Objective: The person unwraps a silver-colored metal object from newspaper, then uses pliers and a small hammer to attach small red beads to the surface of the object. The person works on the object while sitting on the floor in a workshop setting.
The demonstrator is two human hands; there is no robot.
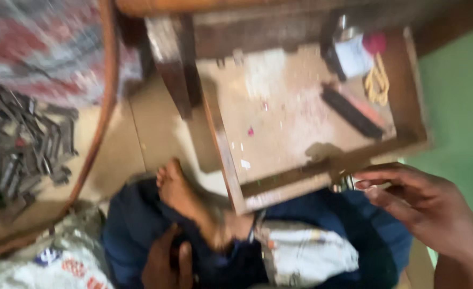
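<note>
A wooden drawer (231,160) stands pulled out in front of me, its bottom dusty and speckled. My right hand (424,206) is at the drawer's front right corner, fingers spread beside a small metal handle (345,183); the blur hides whether they touch it. My left hand (167,262) rests low on my lap against dark blue cloth (135,225), fingers curled, nothing visibly held. My bare foot (185,198) lies crossed over the lap just below the drawer.
Inside the drawer lie a dark flat bar (352,113), a yellow cord bundle (378,83), a white container (352,56) and a red round object (374,43). Grey metal pieces (22,144) are heaped at the left. A printed sack (60,262) lies at bottom left. A green wall (456,107) is at the right.
</note>
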